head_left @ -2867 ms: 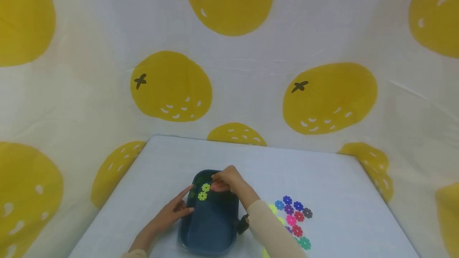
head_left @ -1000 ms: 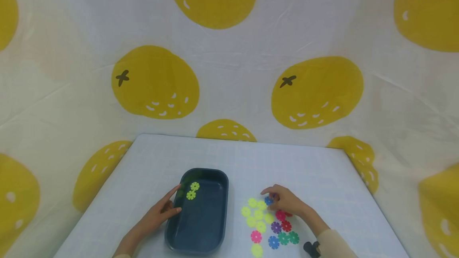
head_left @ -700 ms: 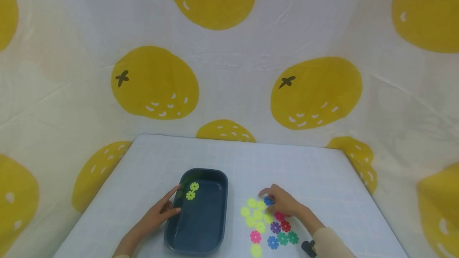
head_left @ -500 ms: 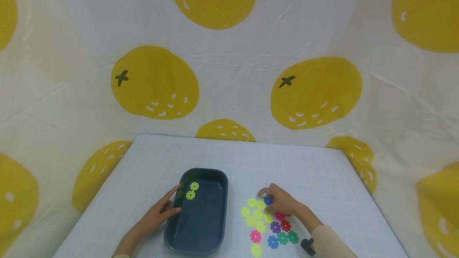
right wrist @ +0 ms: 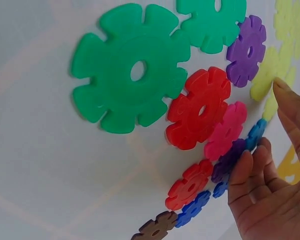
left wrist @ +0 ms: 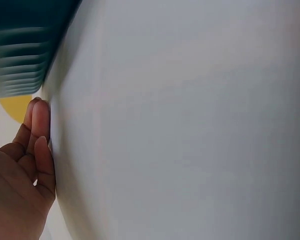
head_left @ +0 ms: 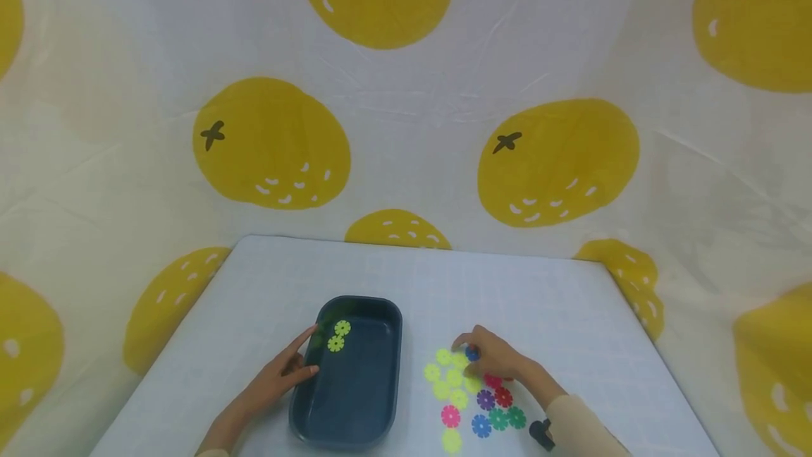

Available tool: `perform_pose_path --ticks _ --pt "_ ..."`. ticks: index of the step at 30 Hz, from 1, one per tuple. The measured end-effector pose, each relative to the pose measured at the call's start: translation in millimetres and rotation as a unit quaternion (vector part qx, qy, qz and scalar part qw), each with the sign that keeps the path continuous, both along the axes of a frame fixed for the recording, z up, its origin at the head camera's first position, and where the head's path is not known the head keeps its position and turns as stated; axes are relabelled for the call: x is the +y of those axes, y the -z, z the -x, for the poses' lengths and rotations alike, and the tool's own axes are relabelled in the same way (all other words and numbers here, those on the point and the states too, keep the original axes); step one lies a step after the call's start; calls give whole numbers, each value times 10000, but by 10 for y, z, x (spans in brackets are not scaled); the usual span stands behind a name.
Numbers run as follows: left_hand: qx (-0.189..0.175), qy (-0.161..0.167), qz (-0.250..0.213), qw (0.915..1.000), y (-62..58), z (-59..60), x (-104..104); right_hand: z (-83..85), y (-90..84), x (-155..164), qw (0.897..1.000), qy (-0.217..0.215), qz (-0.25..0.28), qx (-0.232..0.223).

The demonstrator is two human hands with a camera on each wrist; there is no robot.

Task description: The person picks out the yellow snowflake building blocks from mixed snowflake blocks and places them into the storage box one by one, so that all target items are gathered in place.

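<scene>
1. Blue snowflake disc (head_left: 472, 353): it lies at the far edge of the cluster of coloured discs (head_left: 472, 400), toward the worktop's (head_left: 539, 302) near right corner.
2. The right hand (head_left: 491, 356) curls its fingertips over this disc; whether it is pinched yet I cannot tell.
3. It looks light, thin, stiff plastic with a notched rim, best pinched by the edge.
4. The left hand (head_left: 282, 376) rests with straight fingers against the dark tray's (head_left: 393, 372) left wall; two yellow-green discs (head_left: 339, 336) lie inside.
</scene>
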State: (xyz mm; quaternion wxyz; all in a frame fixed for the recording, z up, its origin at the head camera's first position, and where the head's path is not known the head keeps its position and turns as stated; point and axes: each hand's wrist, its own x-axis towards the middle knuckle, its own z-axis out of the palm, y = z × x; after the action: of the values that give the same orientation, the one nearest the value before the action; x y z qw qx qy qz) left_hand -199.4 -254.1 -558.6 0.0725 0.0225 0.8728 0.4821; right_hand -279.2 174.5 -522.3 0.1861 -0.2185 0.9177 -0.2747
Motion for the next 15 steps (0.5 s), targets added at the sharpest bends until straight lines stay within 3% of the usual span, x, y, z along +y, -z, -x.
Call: perform_pose_path --ticks 15 --pt "-54 -44 -44 10000 10 13 0 21 10 -7 10000 62 0 68"
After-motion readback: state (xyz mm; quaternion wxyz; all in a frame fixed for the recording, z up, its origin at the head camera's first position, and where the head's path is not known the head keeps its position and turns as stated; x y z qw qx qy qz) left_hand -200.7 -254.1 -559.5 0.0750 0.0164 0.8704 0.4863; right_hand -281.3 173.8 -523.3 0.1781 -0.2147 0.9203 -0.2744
